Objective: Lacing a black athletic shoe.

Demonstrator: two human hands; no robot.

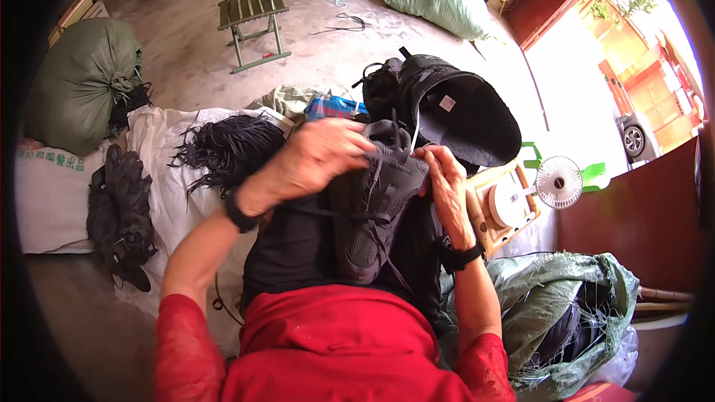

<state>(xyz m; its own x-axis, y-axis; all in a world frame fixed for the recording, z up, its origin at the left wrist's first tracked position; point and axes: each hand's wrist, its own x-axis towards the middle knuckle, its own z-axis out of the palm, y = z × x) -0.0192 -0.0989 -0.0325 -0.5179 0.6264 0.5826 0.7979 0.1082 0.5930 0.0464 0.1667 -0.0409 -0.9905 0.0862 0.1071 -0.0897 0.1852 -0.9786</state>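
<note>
A dark grey sneaker (pixel 363 234) lies on my lap, its toe toward me and its opening away from me. Black shoelace (pixel 381 217) runs through its eyelets, with loose lengths trailing across the front and left side. My left hand (pixel 325 152) is slightly blurred at the upper left of the shoe, its fingers closed on the lace by the top eyelets. At the collar's right side, my right hand (pixel 445 177) pinches the shoe's edge between thumb and fingers. Its fingertips are partly hidden.
A heap of black laces (pixel 231 150) rests on white sheeting at left. Beyond the shoe stands an open black bag (pixel 465 115). A small fan (pixel 558 182) and bamboo stool (pixel 488 205) are at right, near a green woven sack (pixel 536 313). A folding stool (pixel 253 11) stands ahead.
</note>
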